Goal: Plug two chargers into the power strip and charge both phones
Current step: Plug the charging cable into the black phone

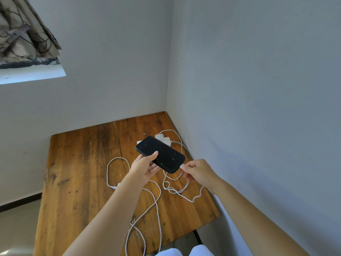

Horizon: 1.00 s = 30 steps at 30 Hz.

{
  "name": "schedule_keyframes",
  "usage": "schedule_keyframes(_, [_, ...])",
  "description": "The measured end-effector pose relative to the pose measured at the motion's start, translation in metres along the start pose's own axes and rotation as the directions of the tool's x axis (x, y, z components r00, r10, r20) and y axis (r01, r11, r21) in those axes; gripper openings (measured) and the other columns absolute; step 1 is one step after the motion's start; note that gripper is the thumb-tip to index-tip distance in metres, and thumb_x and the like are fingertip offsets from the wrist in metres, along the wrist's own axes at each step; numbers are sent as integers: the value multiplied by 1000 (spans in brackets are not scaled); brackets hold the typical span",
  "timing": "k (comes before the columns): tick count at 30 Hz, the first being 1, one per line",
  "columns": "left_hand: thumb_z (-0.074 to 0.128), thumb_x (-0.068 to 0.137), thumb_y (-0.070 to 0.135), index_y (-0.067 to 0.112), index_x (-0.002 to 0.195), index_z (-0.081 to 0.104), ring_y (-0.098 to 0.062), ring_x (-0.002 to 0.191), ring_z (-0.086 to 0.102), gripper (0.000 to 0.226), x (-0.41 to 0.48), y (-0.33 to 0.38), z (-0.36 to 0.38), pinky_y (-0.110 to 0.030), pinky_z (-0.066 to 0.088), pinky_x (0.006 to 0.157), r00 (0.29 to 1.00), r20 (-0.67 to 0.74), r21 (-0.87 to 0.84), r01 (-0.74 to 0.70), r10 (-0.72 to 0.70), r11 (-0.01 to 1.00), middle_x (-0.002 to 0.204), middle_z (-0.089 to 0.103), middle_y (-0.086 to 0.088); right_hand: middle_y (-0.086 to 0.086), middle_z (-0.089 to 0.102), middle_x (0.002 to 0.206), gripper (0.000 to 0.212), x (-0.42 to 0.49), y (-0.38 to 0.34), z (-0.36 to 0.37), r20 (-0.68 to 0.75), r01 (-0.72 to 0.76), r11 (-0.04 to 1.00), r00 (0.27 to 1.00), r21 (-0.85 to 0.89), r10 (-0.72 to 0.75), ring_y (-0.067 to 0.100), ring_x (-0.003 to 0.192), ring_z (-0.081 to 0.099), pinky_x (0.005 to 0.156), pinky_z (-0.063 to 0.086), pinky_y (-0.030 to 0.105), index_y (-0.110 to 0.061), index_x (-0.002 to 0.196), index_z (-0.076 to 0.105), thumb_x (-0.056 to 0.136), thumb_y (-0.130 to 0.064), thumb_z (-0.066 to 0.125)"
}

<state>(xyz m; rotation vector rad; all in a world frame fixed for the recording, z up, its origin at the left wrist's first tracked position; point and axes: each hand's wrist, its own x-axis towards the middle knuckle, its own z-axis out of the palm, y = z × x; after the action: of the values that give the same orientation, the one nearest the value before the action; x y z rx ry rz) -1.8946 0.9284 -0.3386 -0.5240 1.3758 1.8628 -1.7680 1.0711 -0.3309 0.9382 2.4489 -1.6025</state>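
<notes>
A black phone [162,153] with a dark screen is held above the wooden table [77,172] by my left hand [145,168], which grips its near long edge. My right hand [197,171] pinches the plug end of a white charging cable [181,191] right at the phone's lower end. Behind the phone lies a white power strip [164,139], partly hidden, with a white charger [159,135] standing in it. A second white cable [110,174] loops on the table to the left, its plug end lying free. No second phone is visible.
The table fits into a corner between two pale walls [258,108]. Cables trail off the table's front edge toward my white-clad knees [184,251]. A patterned curtain [24,34] hangs over a window sill at upper left.
</notes>
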Motion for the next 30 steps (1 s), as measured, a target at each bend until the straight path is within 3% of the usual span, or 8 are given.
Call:
schedule_keyframes(2, [67, 84, 7, 15, 106, 57, -28, 82, 70, 25, 1, -2, -1, -27, 55, 47, 1000, 8, -27, 29, -29, 999, 103, 68, -13, 0, 70, 75, 27, 0, 2, 0, 12, 7, 1000, 1000, -22, -7, 16, 73, 67, 74, 54, 24, -15, 77, 71, 93, -30, 55])
schedule_keyframes(6, [63, 87, 8, 17, 94, 57, -25, 76, 71, 13, 2, -7, -4, -27, 56, 51, 998, 33, -35, 61, -60, 998, 95, 69, -12, 0, 71, 75, 29, 0, 8, 0, 26, 2, 998, 1000, -55, -1, 17, 75, 68, 82, 55, 30, -14, 77, 73, 92, -32, 56])
schedule_keyframes(11, [61, 88, 8, 17, 101, 54, -27, 85, 69, 17, 3, -11, -4, -29, 56, 65, 996, 43, -29, 82, -81, 996, 99, 68, -11, -5, 70, 72, 28, -1, 15, 2, 32, -19, 997, 999, -70, 21, 15, 73, 68, 83, 54, 30, -20, 71, 72, 92, -32, 57])
schedule_keyframes(16, [61, 88, 8, 17, 114, 52, -27, 88, 70, 29, 3, -13, -5, -28, 57, 67, 995, 49, -46, 86, -84, 995, 101, 70, -12, -3, 70, 73, 29, -2, 16, 2, 32, -17, 996, 999, -84, 19, 16, 74, 67, 81, 54, 29, -18, 72, 73, 92, -33, 57])
schedule_keyframes(23, [58, 90, 12, 18, 116, 48, -24, 90, 68, 28, -1, -12, -4, -26, 57, 53, 995, 63, -39, 73, -71, 997, 103, 68, -14, 2, 71, 74, 32, -4, 15, 2, 48, -9, 996, 999, -92, 14, 17, 74, 67, 84, 54, 32, -11, 76, 73, 92, -32, 56])
schedule_keyframes(30, [56, 91, 13, 18, 117, 48, -24, 87, 68, 27, -2, -13, -5, -24, 57, 50, 994, 81, -38, 78, -75, 996, 103, 68, -14, 3, 70, 74, 32, -6, 14, 0, 56, -3, 995, 998, -101, 9, 14, 71, 65, 84, 53, 31, -14, 70, 71, 93, -32, 56])
